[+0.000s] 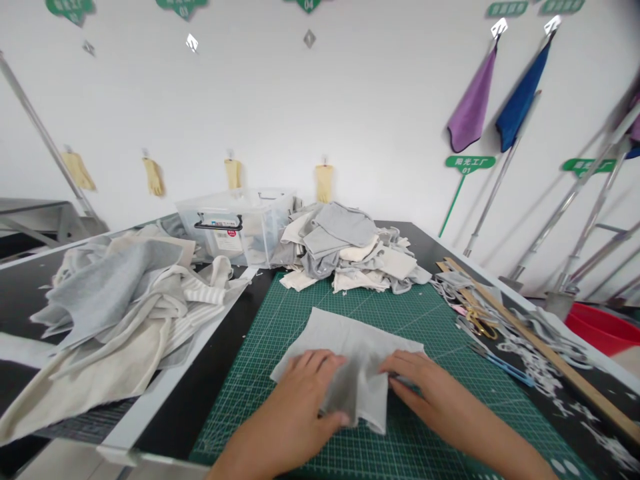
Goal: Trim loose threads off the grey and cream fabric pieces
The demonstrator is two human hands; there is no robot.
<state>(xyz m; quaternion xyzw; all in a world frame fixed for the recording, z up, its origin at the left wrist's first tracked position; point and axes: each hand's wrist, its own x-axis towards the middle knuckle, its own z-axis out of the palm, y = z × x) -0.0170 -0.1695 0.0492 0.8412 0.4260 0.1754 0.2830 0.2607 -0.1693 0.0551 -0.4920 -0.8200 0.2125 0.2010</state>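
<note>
A light grey piece of cloth (pixel 345 333) lies creased on the green cutting mat (pixel 250 393), its near edge raised in a fold. My left hand (pixel 300 400) rests over its left side, fingers stretched on the fabric and thumb apart. At the right side, my right hand (pixel 420 383) has the cloth's edge between fingers and thumb; the fingertips are partly hidden. Beyond the cloth rises a heap of grey and cream fabric pieces (pixel 345 233).
Left is a pile of larger fabric pieces (pixel 120 280); behind it stands a clear plastic box (pixel 270 230). Along the right lie gold-handled scissors (pixel 480 325), a blue-handled tool (pixel 510 370), a long wooden ruler (pixel 540 353) and fabric scraps (pixel 530 360). A red basin (pixel 600 327) stands past the table edge.
</note>
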